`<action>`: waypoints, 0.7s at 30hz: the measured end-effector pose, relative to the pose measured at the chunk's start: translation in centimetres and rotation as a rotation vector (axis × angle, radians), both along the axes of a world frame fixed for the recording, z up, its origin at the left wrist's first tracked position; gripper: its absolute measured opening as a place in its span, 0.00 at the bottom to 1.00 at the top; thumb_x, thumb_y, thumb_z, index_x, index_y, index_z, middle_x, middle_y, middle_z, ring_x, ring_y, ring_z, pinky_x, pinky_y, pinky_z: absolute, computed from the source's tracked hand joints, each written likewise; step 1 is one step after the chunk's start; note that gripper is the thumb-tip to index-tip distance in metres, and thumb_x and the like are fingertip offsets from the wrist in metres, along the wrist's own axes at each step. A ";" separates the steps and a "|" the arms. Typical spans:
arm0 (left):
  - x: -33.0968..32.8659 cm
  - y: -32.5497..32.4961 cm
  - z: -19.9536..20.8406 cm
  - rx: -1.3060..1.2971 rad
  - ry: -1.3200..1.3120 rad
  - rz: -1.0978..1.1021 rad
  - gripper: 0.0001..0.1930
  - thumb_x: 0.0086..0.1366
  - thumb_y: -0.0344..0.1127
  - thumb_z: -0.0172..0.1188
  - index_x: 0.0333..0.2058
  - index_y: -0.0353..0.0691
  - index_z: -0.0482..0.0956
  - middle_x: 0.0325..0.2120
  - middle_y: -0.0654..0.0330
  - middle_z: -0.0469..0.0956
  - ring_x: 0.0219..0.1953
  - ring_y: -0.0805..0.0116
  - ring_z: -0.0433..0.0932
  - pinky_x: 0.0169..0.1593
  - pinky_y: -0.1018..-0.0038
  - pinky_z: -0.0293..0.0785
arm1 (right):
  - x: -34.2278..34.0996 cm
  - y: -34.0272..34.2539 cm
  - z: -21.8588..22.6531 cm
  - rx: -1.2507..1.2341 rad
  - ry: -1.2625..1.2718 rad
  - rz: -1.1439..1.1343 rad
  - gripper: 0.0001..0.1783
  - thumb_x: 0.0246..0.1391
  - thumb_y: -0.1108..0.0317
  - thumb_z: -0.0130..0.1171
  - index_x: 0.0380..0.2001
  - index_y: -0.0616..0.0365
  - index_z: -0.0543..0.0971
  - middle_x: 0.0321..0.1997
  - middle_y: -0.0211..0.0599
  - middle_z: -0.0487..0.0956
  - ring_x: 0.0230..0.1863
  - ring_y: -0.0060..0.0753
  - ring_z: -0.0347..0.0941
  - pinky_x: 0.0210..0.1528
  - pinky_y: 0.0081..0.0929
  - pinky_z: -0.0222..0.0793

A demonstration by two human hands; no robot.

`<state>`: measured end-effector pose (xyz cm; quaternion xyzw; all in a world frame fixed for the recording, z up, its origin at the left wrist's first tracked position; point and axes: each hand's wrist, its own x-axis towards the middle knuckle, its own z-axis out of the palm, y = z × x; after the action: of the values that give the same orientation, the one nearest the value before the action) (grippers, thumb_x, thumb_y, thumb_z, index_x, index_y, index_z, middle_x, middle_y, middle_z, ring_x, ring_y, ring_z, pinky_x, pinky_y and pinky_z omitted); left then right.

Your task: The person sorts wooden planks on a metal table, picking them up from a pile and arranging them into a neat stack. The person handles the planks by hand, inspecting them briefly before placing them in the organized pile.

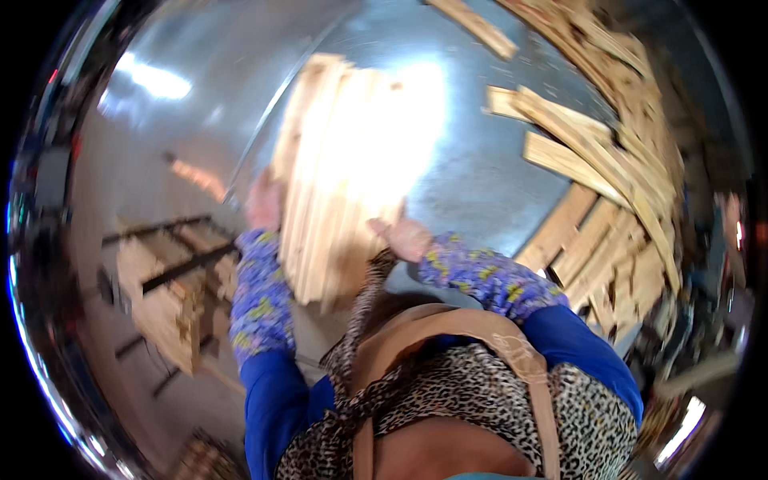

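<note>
Head view, from the left: a pile of short wooden boards (164, 300) sits among dark metal bars (188, 268), well apart from the work. Next comes the left hand (264, 204), at the left side of a bundle of pale wooden slats (316, 176), which lies in front of the person, lengthwise away from the body, glare washing out its far right part. Good handling here, I judge, means even pressure from both sides and ends kept flush, since slats this narrow could slide or fan apart if one side is squeezed harder. The left forearm, in a floral sleeve cover (262, 292), runs almost straight up, the hand beside the slats; blur hides whether its fingers are curled. Farther right, the right hand (408, 240) is at the bundle's lower right side, a digit pointing inward over the wood, its grip likewise unclear; that forearm slants in from the right, elbow out. Beyond it stretches the shiny metal tabletop (480, 200), with loose planks (572, 164) heaped crosswise along its right side.
</note>
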<state>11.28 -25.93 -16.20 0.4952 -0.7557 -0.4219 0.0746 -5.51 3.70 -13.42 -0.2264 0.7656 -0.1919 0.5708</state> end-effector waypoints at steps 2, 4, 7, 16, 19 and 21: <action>0.0 -1.4 1.1 0.154 0.148 -0.054 0.30 0.78 0.46 0.55 0.70 0.31 0.73 0.66 0.40 0.79 0.65 0.48 0.80 0.70 0.58 0.75 | 1.2 -0.5 -3.5 -0.011 -0.068 -0.078 0.72 0.70 0.23 0.51 0.80 0.76 0.29 0.67 0.69 0.80 0.65 0.63 0.81 0.73 0.44 0.73; -2.3 -2.2 5.8 0.048 0.001 -0.305 0.23 0.81 0.43 0.48 0.60 0.33 0.81 0.61 0.42 0.81 0.63 0.43 0.79 0.66 0.58 0.75 | 2.3 -0.9 -5.2 -0.021 -0.251 -0.225 0.69 0.68 0.24 0.56 0.82 0.72 0.38 0.71 0.68 0.77 0.65 0.62 0.80 0.75 0.45 0.72; -0.5 -6.3 3.3 0.057 -0.048 -0.403 0.30 0.81 0.50 0.50 0.70 0.34 0.74 0.67 0.41 0.77 0.67 0.42 0.77 0.70 0.56 0.74 | -0.6 0.4 -4.9 -0.174 -0.464 -0.204 0.63 0.64 0.28 0.64 0.84 0.64 0.53 0.76 0.65 0.73 0.68 0.61 0.78 0.77 0.46 0.70; -16.0 9.9 9.1 -0.608 0.040 -0.391 0.26 0.77 0.40 0.66 0.67 0.30 0.78 0.60 0.42 0.83 0.59 0.48 0.83 0.65 0.55 0.80 | -41.6 29.6 8.8 0.293 0.970 -0.071 0.43 0.51 0.64 0.66 0.73 0.59 0.73 0.68 0.59 0.78 0.73 0.65 0.71 0.77 0.52 0.67; -29.0 19.4 7.8 -0.533 0.283 -0.717 0.23 0.68 0.37 0.66 0.59 0.31 0.82 0.57 0.40 0.83 0.58 0.35 0.81 0.65 0.50 0.76 | -45.2 36.8 5.2 0.314 1.195 -0.035 0.51 0.48 0.54 0.73 0.75 0.54 0.69 0.67 0.56 0.77 0.70 0.63 0.72 0.75 0.53 0.69; -36.1 23.1 4.5 -0.618 0.271 -0.799 0.26 0.67 0.40 0.67 0.61 0.33 0.82 0.61 0.39 0.81 0.63 0.37 0.78 0.69 0.49 0.74 | -44.7 33.8 8.8 0.346 0.978 0.070 0.54 0.45 0.54 0.74 0.76 0.50 0.66 0.69 0.52 0.76 0.72 0.61 0.71 0.75 0.52 0.67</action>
<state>-24.81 -2.87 -11.67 0.0642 -0.9585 -0.2353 0.1477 -50.24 37.53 -4.66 -0.2176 0.9553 0.0847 0.1815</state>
